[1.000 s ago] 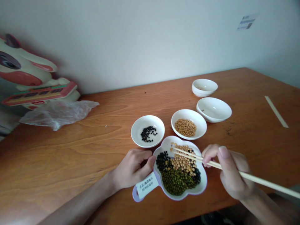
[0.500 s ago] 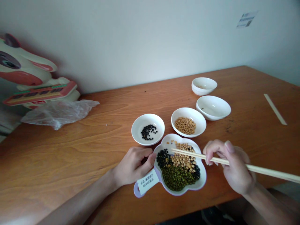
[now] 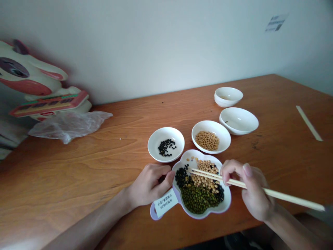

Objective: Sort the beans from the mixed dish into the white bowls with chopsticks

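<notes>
My left hand (image 3: 152,184) pinches the left rim of a white and lilac scalloped dish (image 3: 226,203) that has a labelled handle. In the dish lie green beans (image 3: 199,201), soybeans (image 3: 205,177) and black beans (image 3: 181,176), partly mixed at their borders. My right hand (image 3: 248,187) is closed around a pair of wooden chopsticks (image 3: 286,196). Their tips are slightly apart over the dish, beside the black beans; I cannot make out a bean between them. Just behind the dish stand a white bowl (image 3: 153,146) with black beans and another white bowl (image 3: 225,142) with soybeans.
Farther back right are a white bowl (image 3: 244,121) with a few dark specks and a white bowl (image 3: 226,100) with a little in it. A flat wooden strip (image 3: 309,123) lies far right. At left, a plastic bag (image 3: 70,126) lies before a cow-shaped toy keyboard (image 3: 49,104).
My right hand has moved left and the chopstick tips have shifted slightly down, toward the black beans. My left hand keeps its hold on the dish. The whole view has shifted slightly.
</notes>
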The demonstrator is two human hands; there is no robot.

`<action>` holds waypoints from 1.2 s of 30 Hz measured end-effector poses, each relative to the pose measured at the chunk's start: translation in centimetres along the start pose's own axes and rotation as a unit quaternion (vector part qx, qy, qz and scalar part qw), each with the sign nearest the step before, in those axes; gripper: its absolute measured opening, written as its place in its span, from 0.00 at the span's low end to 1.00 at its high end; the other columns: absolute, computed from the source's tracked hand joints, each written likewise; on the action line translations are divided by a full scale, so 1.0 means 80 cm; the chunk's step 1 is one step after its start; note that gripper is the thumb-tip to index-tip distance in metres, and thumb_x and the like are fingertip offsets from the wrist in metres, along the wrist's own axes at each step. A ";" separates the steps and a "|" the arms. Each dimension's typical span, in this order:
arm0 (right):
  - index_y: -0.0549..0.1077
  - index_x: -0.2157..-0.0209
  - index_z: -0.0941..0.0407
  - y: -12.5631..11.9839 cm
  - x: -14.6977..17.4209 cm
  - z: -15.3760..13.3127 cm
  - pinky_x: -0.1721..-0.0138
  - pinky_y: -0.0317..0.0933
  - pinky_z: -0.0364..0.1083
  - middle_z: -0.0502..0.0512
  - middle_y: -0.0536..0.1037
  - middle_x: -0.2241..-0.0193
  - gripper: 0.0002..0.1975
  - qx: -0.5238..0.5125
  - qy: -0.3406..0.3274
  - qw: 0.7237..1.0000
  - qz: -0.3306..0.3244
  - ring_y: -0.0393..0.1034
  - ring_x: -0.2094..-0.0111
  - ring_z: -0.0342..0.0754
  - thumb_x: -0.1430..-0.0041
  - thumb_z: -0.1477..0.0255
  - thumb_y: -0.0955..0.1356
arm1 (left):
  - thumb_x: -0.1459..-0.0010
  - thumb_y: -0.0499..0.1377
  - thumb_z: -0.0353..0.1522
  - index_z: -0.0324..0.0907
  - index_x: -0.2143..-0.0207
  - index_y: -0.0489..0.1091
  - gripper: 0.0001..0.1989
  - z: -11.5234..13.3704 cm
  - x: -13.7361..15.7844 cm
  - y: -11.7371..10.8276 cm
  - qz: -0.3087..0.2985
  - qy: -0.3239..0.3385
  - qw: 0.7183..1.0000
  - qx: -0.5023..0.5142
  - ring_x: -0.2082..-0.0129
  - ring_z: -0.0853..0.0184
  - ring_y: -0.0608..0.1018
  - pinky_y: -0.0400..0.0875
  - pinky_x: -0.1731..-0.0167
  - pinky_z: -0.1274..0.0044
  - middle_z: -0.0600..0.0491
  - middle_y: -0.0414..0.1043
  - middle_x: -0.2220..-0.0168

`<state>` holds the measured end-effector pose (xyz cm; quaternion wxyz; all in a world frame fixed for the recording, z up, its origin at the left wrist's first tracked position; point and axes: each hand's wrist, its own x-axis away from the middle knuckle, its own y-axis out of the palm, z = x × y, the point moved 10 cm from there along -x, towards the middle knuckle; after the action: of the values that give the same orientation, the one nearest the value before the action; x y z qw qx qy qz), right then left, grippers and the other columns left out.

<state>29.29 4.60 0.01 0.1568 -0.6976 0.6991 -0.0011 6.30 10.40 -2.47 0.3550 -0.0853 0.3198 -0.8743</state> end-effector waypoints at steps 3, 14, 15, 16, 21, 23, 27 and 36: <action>0.74 0.72 0.51 0.001 -0.001 0.001 0.71 0.59 0.49 0.53 0.71 0.75 0.34 -0.004 0.005 1.000 -0.005 0.65 0.72 0.50 0.22 0.49 0.51 | 0.23 0.51 0.36 0.42 0.73 0.59 0.21 0.002 0.000 0.001 -0.003 0.000 1.000 -0.001 0.78 0.73 0.61 0.54 0.75 0.78 0.59 0.60 0.77; 0.76 0.73 0.50 -0.008 0.006 0.015 0.68 0.61 0.48 0.53 0.74 0.75 0.34 -0.021 0.019 1.000 0.007 0.68 0.70 0.51 0.22 0.51 0.53 | 0.25 0.52 0.35 0.43 0.75 0.55 0.22 0.010 -0.005 -0.004 0.019 0.008 1.000 -0.003 0.80 0.74 0.58 0.51 0.77 0.78 0.60 0.56 0.79; 0.76 0.73 0.50 -0.010 0.006 0.015 0.68 0.61 0.48 0.53 0.74 0.75 0.34 -0.023 0.019 0.999 0.013 0.68 0.70 0.51 0.22 0.50 0.53 | 0.25 0.52 0.35 0.43 0.75 0.55 0.21 0.010 -0.005 -0.004 0.019 0.008 1.000 -0.003 0.80 0.74 0.58 0.52 0.77 0.78 0.60 0.56 0.79; 0.76 0.74 0.50 -0.011 0.006 0.014 0.69 0.61 0.48 0.54 0.74 0.75 0.34 -0.025 0.019 0.999 0.020 0.69 0.71 0.51 0.22 0.50 0.53 | 0.25 0.52 0.34 0.43 0.75 0.56 0.21 0.009 -0.005 -0.003 0.017 0.008 1.000 -0.002 0.80 0.74 0.58 0.52 0.77 0.78 0.60 0.56 0.79; 0.76 0.78 0.51 -0.016 -0.003 0.004 0.73 0.61 0.48 0.54 0.73 0.79 0.37 -0.039 0.013 0.998 0.051 0.68 0.74 0.51 0.24 0.46 0.54 | 0.25 0.52 0.34 0.43 0.75 0.55 0.21 0.007 -0.005 -0.002 0.012 0.013 1.000 0.003 0.79 0.74 0.58 0.52 0.77 0.78 0.60 0.57 0.78; 0.76 0.79 0.52 -0.019 -0.009 -0.002 0.74 0.62 0.47 0.54 0.73 0.80 0.39 -0.047 0.007 0.997 0.064 0.68 0.75 0.50 0.25 0.44 0.55 | 0.25 0.52 0.34 0.43 0.75 0.54 0.21 0.007 -0.005 -0.001 0.012 0.013 1.000 0.004 0.79 0.74 0.58 0.52 0.77 0.78 0.60 0.57 0.78; 0.76 0.80 0.52 -0.026 -0.016 -0.008 0.76 0.63 0.46 0.54 0.71 0.81 0.41 -0.035 0.017 0.997 0.071 0.67 0.77 0.49 0.26 0.42 0.53 | 0.25 0.52 0.34 0.43 0.75 0.55 0.21 0.006 -0.004 0.000 0.010 0.011 1.000 0.004 0.79 0.74 0.58 0.52 0.77 0.77 0.60 0.57 0.78; 0.81 0.67 0.50 -0.047 0.001 0.016 0.70 0.68 0.46 0.54 0.79 0.73 0.23 0.072 0.074 0.995 0.010 0.72 0.72 0.50 0.25 0.54 0.63 | 0.24 0.52 0.35 0.43 0.75 0.55 0.22 0.003 -0.003 0.000 0.008 0.001 1.000 0.000 0.79 0.74 0.59 0.51 0.76 0.77 0.60 0.57 0.78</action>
<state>33.27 4.73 -0.41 0.1549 -0.6758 0.7134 -0.1014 6.60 10.44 -2.26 0.3611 -0.0816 0.3207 -0.8718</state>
